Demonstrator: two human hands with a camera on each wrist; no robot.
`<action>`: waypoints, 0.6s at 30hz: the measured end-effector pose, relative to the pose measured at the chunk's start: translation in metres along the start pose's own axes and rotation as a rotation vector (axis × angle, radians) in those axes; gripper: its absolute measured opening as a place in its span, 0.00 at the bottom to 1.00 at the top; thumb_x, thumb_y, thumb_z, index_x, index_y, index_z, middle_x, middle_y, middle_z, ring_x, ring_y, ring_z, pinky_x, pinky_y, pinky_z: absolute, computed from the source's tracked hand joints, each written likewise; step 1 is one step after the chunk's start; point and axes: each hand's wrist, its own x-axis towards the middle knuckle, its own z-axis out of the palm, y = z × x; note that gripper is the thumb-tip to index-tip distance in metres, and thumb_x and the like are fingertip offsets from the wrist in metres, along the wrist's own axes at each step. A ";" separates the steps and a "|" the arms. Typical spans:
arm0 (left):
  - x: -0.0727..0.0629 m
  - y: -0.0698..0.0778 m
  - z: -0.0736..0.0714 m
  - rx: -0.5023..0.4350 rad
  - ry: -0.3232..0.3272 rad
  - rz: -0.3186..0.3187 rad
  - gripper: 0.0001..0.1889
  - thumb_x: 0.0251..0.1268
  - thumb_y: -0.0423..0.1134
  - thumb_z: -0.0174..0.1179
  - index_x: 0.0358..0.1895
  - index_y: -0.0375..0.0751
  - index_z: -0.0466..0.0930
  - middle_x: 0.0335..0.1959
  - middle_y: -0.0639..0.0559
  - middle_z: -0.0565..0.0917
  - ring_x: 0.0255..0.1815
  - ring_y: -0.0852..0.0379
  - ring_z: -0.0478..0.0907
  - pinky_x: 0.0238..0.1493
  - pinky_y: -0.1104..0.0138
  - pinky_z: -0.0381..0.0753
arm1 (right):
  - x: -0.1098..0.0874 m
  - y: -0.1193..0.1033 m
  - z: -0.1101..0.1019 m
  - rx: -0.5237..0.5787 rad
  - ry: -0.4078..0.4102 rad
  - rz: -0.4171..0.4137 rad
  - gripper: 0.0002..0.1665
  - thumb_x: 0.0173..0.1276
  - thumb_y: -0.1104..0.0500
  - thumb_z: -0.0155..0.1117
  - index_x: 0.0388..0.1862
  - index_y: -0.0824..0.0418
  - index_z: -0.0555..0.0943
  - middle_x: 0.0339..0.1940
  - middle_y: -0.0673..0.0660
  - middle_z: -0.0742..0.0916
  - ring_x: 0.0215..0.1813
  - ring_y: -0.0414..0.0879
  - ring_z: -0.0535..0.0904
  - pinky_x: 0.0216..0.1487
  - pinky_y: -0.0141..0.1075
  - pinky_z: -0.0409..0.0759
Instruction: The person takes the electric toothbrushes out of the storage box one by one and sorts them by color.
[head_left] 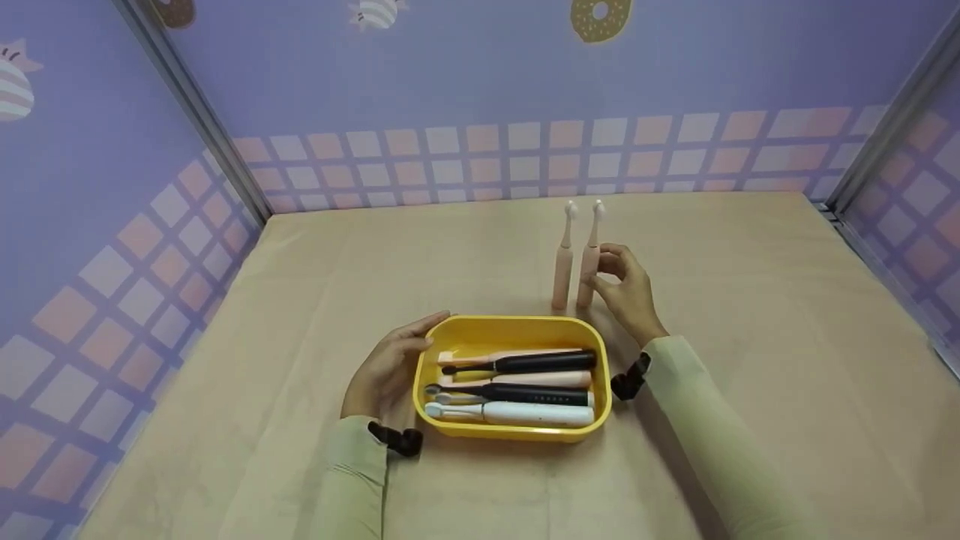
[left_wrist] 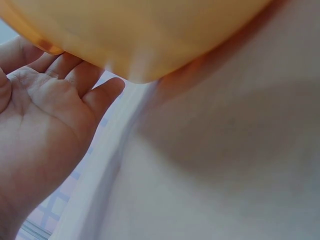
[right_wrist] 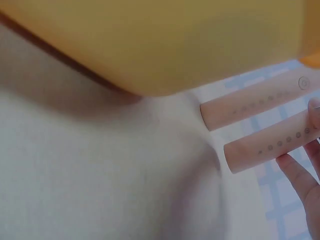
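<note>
Two pink electric toothbrushes stand upright on the table behind a yellow bin (head_left: pixel 517 431). My right hand (head_left: pixel 628 289) pinches the right-hand pink toothbrush (head_left: pixel 589 262) by its handle, thumb on the near side. Just left of it, the other pink toothbrush (head_left: pixel 562 277) stands untouched; the buttons on both handles show in the right wrist view. At the bin's left end, my left hand (head_left: pixel 390 364) rests with fairly straight fingers against the outer wall and far corner; its palm (left_wrist: pixel 45 115) faces the camera in the left wrist view.
Inside the bin lie several electric toothbrushes side by side: a black one (head_left: pixel 544 362), another black one (head_left: pixel 536 394), a white one (head_left: pixel 536 413) and pink ones. A cream cloth (head_left: pixel 375 262) covers the table, with patterned walls (head_left: pixel 480 75) behind and at both sides.
</note>
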 end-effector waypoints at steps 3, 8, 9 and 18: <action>0.000 0.000 0.001 -0.007 0.006 -0.005 0.29 0.69 0.29 0.45 0.74 0.41 0.58 0.73 0.47 0.65 0.67 0.53 0.69 0.67 0.62 0.70 | 0.001 0.002 0.000 0.000 -0.001 -0.001 0.24 0.62 0.69 0.66 0.57 0.65 0.72 0.50 0.65 0.84 0.52 0.53 0.79 0.65 0.49 0.72; -0.001 0.000 0.002 -0.010 -0.007 0.004 0.29 0.70 0.29 0.44 0.74 0.41 0.58 0.73 0.47 0.65 0.67 0.53 0.70 0.67 0.63 0.71 | 0.003 0.005 0.001 0.021 -0.004 -0.019 0.24 0.61 0.70 0.66 0.56 0.64 0.73 0.48 0.65 0.84 0.50 0.51 0.79 0.64 0.50 0.73; -0.001 0.000 0.001 -0.005 -0.009 0.008 0.29 0.70 0.29 0.44 0.74 0.40 0.58 0.73 0.47 0.65 0.66 0.53 0.70 0.66 0.63 0.72 | 0.003 0.005 0.002 0.023 -0.005 -0.024 0.24 0.61 0.70 0.66 0.56 0.65 0.72 0.48 0.65 0.84 0.50 0.51 0.79 0.64 0.50 0.73; -0.002 0.000 0.000 0.020 -0.018 0.020 0.29 0.71 0.29 0.44 0.75 0.40 0.56 0.74 0.45 0.63 0.64 0.55 0.72 0.63 0.65 0.74 | 0.001 -0.001 0.004 0.047 -0.011 -0.013 0.25 0.61 0.71 0.65 0.57 0.69 0.71 0.49 0.71 0.83 0.53 0.60 0.79 0.65 0.49 0.72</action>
